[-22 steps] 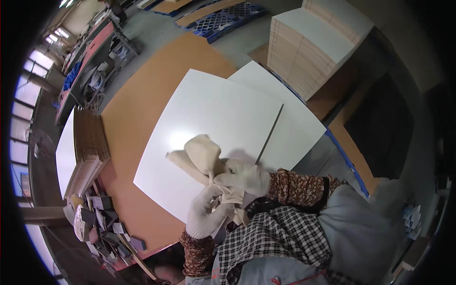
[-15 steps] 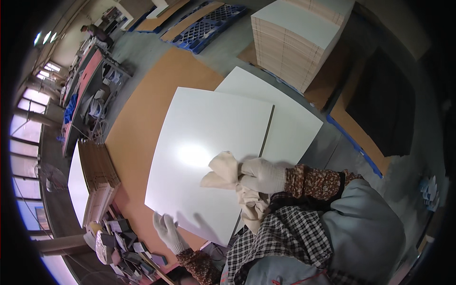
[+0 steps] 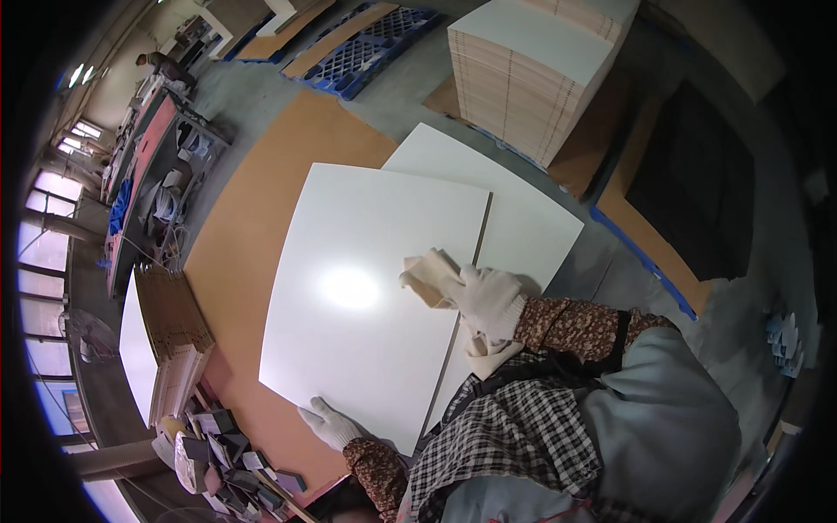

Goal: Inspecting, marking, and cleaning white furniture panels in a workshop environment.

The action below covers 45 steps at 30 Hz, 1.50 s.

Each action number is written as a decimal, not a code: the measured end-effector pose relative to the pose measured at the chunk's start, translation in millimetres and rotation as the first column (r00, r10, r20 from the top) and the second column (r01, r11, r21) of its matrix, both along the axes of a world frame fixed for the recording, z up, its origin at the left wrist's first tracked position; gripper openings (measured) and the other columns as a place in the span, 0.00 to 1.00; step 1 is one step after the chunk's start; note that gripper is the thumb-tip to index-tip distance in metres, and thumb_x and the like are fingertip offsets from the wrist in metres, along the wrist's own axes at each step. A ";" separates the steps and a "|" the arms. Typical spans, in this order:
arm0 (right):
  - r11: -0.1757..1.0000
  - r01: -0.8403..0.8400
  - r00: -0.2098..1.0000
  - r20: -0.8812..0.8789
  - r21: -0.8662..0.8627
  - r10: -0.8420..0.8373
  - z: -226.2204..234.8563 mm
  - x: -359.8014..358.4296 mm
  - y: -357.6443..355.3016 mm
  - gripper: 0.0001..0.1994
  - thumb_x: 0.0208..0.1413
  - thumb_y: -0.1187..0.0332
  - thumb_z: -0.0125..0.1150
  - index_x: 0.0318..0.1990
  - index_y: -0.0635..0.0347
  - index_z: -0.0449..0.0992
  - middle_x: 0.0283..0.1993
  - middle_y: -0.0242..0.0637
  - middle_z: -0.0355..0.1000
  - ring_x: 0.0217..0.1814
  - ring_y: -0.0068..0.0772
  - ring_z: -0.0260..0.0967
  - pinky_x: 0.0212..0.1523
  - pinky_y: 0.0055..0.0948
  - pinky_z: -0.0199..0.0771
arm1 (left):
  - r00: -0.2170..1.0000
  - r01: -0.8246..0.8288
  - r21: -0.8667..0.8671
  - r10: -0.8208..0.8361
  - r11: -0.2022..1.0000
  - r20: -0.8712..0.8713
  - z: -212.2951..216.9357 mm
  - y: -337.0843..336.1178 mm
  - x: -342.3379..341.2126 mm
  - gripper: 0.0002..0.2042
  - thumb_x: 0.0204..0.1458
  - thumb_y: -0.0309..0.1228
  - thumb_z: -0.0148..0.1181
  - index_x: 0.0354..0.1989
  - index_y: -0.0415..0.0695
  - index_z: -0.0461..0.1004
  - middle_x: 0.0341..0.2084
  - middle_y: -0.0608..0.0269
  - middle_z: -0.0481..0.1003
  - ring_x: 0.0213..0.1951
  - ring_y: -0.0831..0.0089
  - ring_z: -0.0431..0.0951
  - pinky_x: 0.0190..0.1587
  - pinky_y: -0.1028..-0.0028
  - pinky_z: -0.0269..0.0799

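Observation:
A large glossy white panel (image 3: 366, 288) lies on a brown board table (image 3: 261, 209), overlapping a second white panel (image 3: 514, 209) under its right side. My right hand (image 3: 484, 296), in a white glove, presses a beige cloth (image 3: 429, 275) onto the top panel near its right edge. Gloved too, my left hand (image 3: 330, 425) rests flat at the panel's near left corner, fingers spread, holding nothing.
A tall stack of white panels (image 3: 540, 61) stands on a pallet at the back right. Blue pallets (image 3: 375, 35) lie behind the table. A pile of thin boards (image 3: 174, 331) and small scraps (image 3: 218, 444) sit left. A person (image 3: 161, 63) works far off.
My left hand left the cloth and moved down to the panel's near corner. My right hand slid the cloth to the right across the panel.

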State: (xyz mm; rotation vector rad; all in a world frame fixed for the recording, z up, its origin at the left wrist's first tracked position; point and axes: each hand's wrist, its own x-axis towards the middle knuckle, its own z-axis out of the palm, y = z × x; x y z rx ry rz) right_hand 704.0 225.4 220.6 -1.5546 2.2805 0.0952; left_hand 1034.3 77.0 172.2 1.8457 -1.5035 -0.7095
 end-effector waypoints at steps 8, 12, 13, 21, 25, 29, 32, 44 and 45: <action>0.871 0.439 0.847 -0.221 -0.219 -0.483 -6.4 -178.3 32.5 0.30 0.41 0.60 0.78 0.55 0.51 0.75 0.49 0.47 0.72 0.46 0.48 0.80 0.43 0.46 0.80 | 0.991 0.071 0.031 -0.067 0.997 -0.116 -17.4 -10.2 21.1 0.33 0.72 0.41 0.48 0.74 0.26 0.50 0.73 0.36 0.58 0.71 0.53 0.63 0.72 0.64 0.58; 0.668 0.604 0.648 -0.220 -0.435 -0.729 51.3 -212.9 58.1 0.13 0.58 0.62 0.62 0.51 0.45 0.75 0.47 0.44 0.73 0.45 0.50 0.80 0.46 0.50 0.80 | 0.967 0.156 0.013 -0.150 0.988 -0.206 -14.1 -13.8 22.9 0.32 0.72 0.39 0.48 0.73 0.24 0.50 0.72 0.36 0.58 0.71 0.54 0.63 0.73 0.65 0.57; 0.693 0.571 0.655 -0.265 -0.440 -0.707 53.3 -214.2 62.1 0.11 0.60 0.62 0.60 0.50 0.44 0.75 0.46 0.44 0.72 0.45 0.51 0.79 0.45 0.51 0.80 | 0.968 0.155 0.018 -0.148 0.988 -0.204 -14.6 -14.0 24.7 0.32 0.72 0.39 0.48 0.73 0.24 0.50 0.72 0.36 0.58 0.71 0.54 0.63 0.73 0.65 0.57; 0.732 0.462 0.766 -0.189 -0.501 -0.614 31.8 -165.7 53.7 0.10 0.62 0.61 0.56 0.49 0.45 0.75 0.45 0.44 0.71 0.42 0.53 0.78 0.42 0.52 0.79 | 0.983 0.134 0.014 -0.132 0.991 -0.125 -19.1 -20.1 29.5 0.32 0.72 0.39 0.49 0.72 0.23 0.53 0.72 0.36 0.59 0.71 0.53 0.63 0.72 0.64 0.58; 0.700 0.356 0.832 -0.130 -0.619 -0.539 37.9 -132.0 37.0 0.08 0.61 0.62 0.59 0.45 0.49 0.76 0.43 0.41 0.71 0.39 0.51 0.77 0.39 0.49 0.79 | 0.985 0.137 0.007 -0.136 0.991 -0.105 -31.9 -29.5 41.2 0.33 0.72 0.41 0.50 0.72 0.23 0.53 0.72 0.36 0.59 0.71 0.53 0.63 0.73 0.64 0.57; 0.707 0.022 0.967 -0.164 -0.707 -0.194 48.8 -83.1 7.5 0.07 0.55 0.67 0.66 0.39 0.52 0.75 0.38 0.40 0.70 0.33 0.43 0.75 0.32 0.43 0.79 | 0.989 0.129 0.015 -0.127 0.992 -0.077 -32.9 -33.3 32.6 0.33 0.71 0.41 0.50 0.72 0.23 0.53 0.72 0.36 0.59 0.71 0.53 0.63 0.73 0.64 0.57; 0.717 0.137 0.980 0.197 -0.684 0.000 35.0 -1.2 -32.4 0.08 0.58 0.66 0.63 0.41 0.57 0.76 0.39 0.39 0.71 0.36 0.36 0.74 0.30 0.39 0.79 | 0.988 0.128 -0.003 -0.128 0.992 -0.092 -36.2 -37.6 35.4 0.33 0.71 0.40 0.51 0.72 0.23 0.53 0.71 0.37 0.60 0.71 0.53 0.63 0.73 0.64 0.57; 0.861 -0.137 0.980 0.058 -0.490 0.188 -30.0 -32.1 -72.1 0.20 0.66 0.64 0.53 0.64 0.56 0.74 0.55 0.47 0.75 0.58 0.49 0.71 0.62 0.43 0.69 | 0.988 0.045 -0.002 -0.045 0.999 -0.149 -33.4 -25.1 28.6 0.30 0.67 0.40 0.55 0.72 0.35 0.60 0.65 0.41 0.71 0.66 0.55 0.71 0.68 0.64 0.64; 0.821 -0.127 0.992 -0.084 -0.557 0.096 -40.1 -48.5 -71.3 0.21 0.66 0.65 0.53 0.65 0.57 0.72 0.59 0.50 0.72 0.61 0.52 0.68 0.64 0.46 0.67 | 0.991 0.049 0.029 -0.045 0.998 -0.129 -23.7 -24.8 23.4 0.30 0.67 0.41 0.55 0.72 0.35 0.60 0.65 0.41 0.71 0.67 0.54 0.71 0.68 0.63 0.64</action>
